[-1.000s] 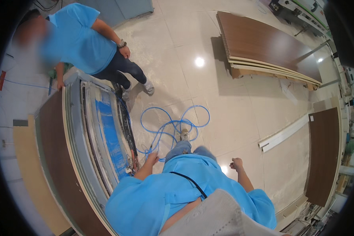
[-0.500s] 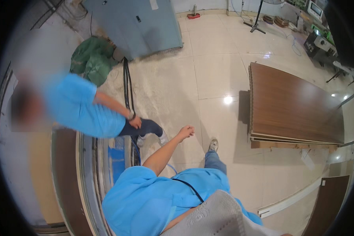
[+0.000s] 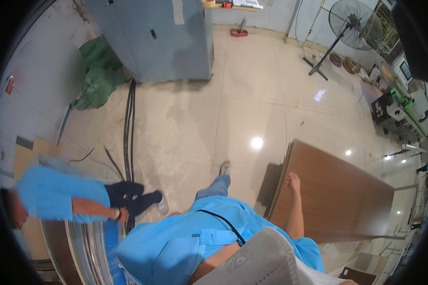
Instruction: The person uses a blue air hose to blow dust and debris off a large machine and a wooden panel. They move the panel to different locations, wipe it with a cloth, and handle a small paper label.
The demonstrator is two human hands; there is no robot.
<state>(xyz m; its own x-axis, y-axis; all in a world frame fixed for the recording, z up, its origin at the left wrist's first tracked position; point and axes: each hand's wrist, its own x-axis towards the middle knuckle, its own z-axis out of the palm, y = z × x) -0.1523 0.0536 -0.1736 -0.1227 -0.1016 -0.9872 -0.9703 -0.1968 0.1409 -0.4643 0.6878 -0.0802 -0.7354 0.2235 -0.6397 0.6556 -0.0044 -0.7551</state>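
My right hand hangs in front of me, over the near left edge of a stack of brown wood-grain panels. Its fingers are loosely bent and slightly apart, with nothing seen in them. Whether it touches the top panel I cannot tell; it seems to be above it. Of my left hand only a sliver of skin shows past my blue shirt, and its fingers are hidden. One shoe is stepping forward on the tiles.
A person in a blue shirt is at the left, beside upright boards. Black cables run along the floor toward a grey-blue cabinet and green sacking. At the far right stand a fan and a machine.
My view has shifted forward and the panel stack is nearer. My left arm has swung back, mostly out of sight; my right hand has come into view. The other person appears farther back.
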